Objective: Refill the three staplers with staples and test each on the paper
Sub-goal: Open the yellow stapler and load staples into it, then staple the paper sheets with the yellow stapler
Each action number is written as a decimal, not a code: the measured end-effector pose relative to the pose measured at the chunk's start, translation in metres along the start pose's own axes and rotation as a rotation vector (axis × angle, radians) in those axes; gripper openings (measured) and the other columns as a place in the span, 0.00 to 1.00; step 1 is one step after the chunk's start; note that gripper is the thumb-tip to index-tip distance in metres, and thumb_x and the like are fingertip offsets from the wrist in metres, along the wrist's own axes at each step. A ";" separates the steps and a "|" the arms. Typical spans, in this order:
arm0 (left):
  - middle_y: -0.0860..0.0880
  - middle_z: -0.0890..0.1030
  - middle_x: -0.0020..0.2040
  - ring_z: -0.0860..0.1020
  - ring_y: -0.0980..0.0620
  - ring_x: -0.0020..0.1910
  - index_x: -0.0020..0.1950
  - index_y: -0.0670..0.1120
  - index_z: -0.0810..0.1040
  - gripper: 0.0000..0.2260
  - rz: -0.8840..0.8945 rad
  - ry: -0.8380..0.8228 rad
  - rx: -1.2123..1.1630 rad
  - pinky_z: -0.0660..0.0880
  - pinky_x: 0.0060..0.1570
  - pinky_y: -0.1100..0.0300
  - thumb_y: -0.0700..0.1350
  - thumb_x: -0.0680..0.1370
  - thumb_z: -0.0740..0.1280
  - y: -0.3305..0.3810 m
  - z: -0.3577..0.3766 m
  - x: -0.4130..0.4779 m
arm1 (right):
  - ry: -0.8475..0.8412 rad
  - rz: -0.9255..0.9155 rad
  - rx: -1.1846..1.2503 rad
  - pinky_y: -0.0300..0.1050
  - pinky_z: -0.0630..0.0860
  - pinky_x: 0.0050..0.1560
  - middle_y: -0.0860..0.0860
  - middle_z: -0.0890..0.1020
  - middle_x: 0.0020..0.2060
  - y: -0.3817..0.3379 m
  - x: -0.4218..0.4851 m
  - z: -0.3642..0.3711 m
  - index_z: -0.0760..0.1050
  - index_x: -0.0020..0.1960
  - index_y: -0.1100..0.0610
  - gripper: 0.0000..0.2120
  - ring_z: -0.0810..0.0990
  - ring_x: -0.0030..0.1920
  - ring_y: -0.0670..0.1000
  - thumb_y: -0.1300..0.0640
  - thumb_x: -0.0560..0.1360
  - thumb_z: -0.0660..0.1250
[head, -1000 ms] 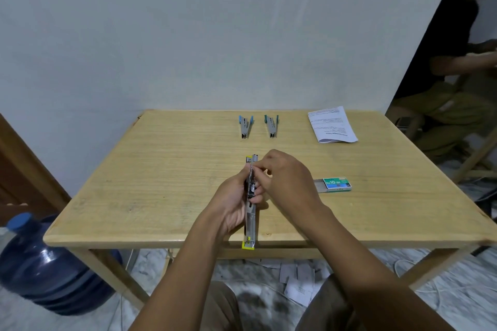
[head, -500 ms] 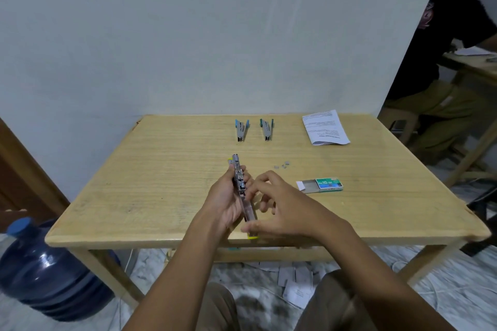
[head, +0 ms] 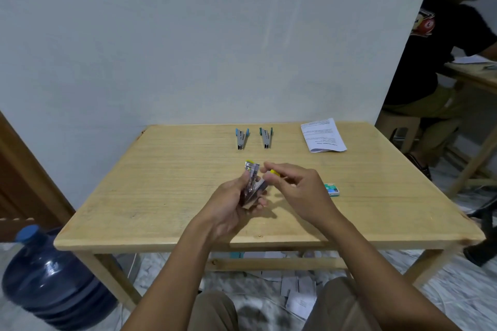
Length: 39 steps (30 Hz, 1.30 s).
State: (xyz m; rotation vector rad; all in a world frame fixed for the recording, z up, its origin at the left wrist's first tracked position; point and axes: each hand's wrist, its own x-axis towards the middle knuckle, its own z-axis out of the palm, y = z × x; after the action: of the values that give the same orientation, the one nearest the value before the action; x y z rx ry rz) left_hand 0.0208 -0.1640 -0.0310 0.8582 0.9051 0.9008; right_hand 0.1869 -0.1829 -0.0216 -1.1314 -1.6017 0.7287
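Observation:
My left hand (head: 232, 203) grips a yellow-tipped metal stapler (head: 252, 183) above the middle of the wooden table (head: 166, 196). The stapler is partly folded, its arms at an angle. My right hand (head: 295, 191) is beside it, fingers curled on the yellow end of the stapler's upper arm (head: 274, 172). Two blue-tipped staplers, one on the left (head: 241, 138) and one on the right (head: 266, 137), lie side by side at the far middle. A printed paper (head: 322, 135) lies at the far right. The green staple box (head: 332, 190) sits just right of my right hand, partly hidden.
A blue water jug (head: 51, 279) stands on the floor left of the table. Another person (head: 441, 62) sits at a second table at the right. Scraps of paper (head: 295, 293) lie on the floor under the table. A white wall backs the table.
The stapler was stretched open lengthwise between my hands; now it is folding shut, with my right hand swinging its yellow-ended arm up and over. The view has tilted up a little.

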 end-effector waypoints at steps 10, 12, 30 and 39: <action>0.42 0.79 0.38 0.78 0.48 0.32 0.62 0.37 0.74 0.21 0.011 -0.219 0.012 0.76 0.35 0.59 0.53 0.83 0.55 -0.002 0.010 -0.019 | -0.206 0.453 0.756 0.45 0.76 0.25 0.55 0.76 0.31 -0.006 0.000 0.016 0.75 0.63 0.68 0.36 0.70 0.25 0.50 0.38 0.71 0.69; 0.42 0.79 0.40 0.79 0.47 0.33 0.63 0.37 0.73 0.21 0.020 -0.252 0.020 0.76 0.36 0.58 0.53 0.83 0.55 -0.001 0.010 -0.021 | -0.153 0.481 0.772 0.43 0.74 0.21 0.53 0.76 0.28 -0.009 0.001 0.018 0.75 0.62 0.69 0.34 0.69 0.22 0.49 0.40 0.71 0.69; 0.43 0.84 0.45 0.83 0.43 0.41 0.60 0.39 0.78 0.19 0.000 -0.105 0.135 0.79 0.37 0.52 0.52 0.84 0.56 -0.001 0.017 -0.008 | 0.174 0.429 0.865 0.46 0.76 0.39 0.51 0.79 0.36 -0.005 0.007 -0.012 0.77 0.52 0.58 0.22 0.77 0.32 0.49 0.40 0.71 0.69; 0.47 0.80 0.44 0.78 0.50 0.39 0.54 0.44 0.79 0.13 0.199 0.174 0.576 0.75 0.37 0.59 0.52 0.82 0.60 0.023 0.071 0.095 | 0.383 0.588 0.266 0.39 0.59 0.24 0.48 0.73 0.39 0.026 0.024 -0.122 0.77 0.49 0.53 0.21 0.62 0.26 0.47 0.35 0.73 0.68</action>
State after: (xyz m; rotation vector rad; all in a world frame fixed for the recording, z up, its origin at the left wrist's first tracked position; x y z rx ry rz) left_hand 0.1109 -0.0855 -0.0103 1.3978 1.2773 0.9061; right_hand 0.3091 -0.1592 0.0034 -1.4514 -0.8217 0.9950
